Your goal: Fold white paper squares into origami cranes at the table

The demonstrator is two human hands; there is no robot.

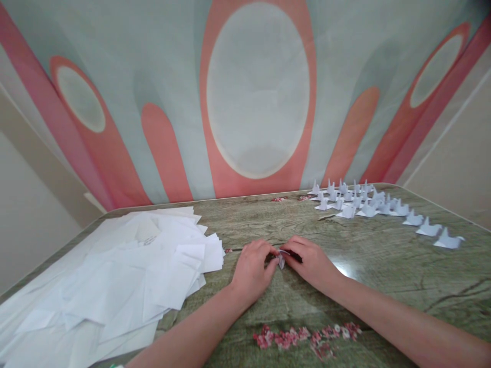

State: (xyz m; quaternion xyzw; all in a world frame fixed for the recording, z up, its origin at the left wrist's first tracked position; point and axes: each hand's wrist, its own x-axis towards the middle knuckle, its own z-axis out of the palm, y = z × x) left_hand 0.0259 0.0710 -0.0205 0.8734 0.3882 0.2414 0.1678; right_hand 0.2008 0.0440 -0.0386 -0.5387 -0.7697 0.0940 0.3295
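A small folded piece of white paper (281,260) is pinched between my two hands above the middle of the table. My left hand (253,266) grips its left side with thumb and fingertips. From the right, my right hand (310,258) has its fingers closed on the other side. Much of the paper is covered by the fingers, so its exact folded form is hard to make out. Farther off at the back right stand several folded white paper cranes (369,208) in loose rows.
A wide spread of loose white paper sheets (115,286) covers the table's left side. Pink flower print (284,338) decorates the wood-patterned table (387,271) near me. Behind its far edge rises a wall covering (257,92) with pink and pale oval shapes.
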